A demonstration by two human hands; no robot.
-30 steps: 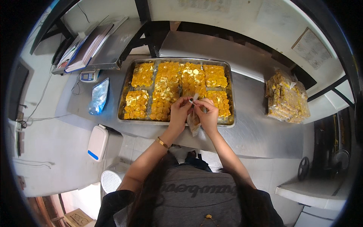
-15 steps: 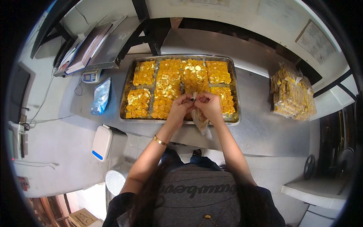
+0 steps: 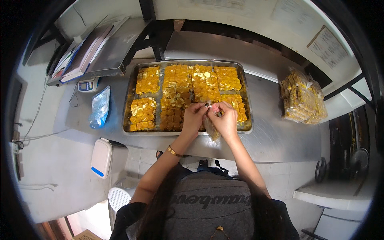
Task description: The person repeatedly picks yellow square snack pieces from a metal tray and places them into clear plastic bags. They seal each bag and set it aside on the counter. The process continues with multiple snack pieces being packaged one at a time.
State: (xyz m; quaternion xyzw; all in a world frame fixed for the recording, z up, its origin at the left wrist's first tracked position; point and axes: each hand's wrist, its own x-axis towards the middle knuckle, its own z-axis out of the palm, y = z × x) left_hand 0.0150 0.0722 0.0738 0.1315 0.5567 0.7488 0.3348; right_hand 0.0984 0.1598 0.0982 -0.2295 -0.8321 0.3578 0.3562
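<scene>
Both my hands are closed at the neck of a small clear plastic bag, which hangs below the fingers over the tray's near edge. What fills the bag is hard to make out; it looks brownish-yellow. My left hand pinches the neck from the left, and my right hand pinches it from the right, the fingertips nearly meeting. Beneath and beyond them lies a large metal tray holding several blocks of small pieces in shiny gold-yellow wrapping. My hands hide part of the near blocks.
On the steel table, a pile of filled clear bags stands at the right. To the left are a blue-and-clear plastic pouch and a small scale. Folders rest on a raised shelf. A lidded bin stands below the table's left front.
The whole view has shifted slightly. Both hands remain at the bag's neck, with small changes in how the fingers sit; the bag still hangs below them.
</scene>
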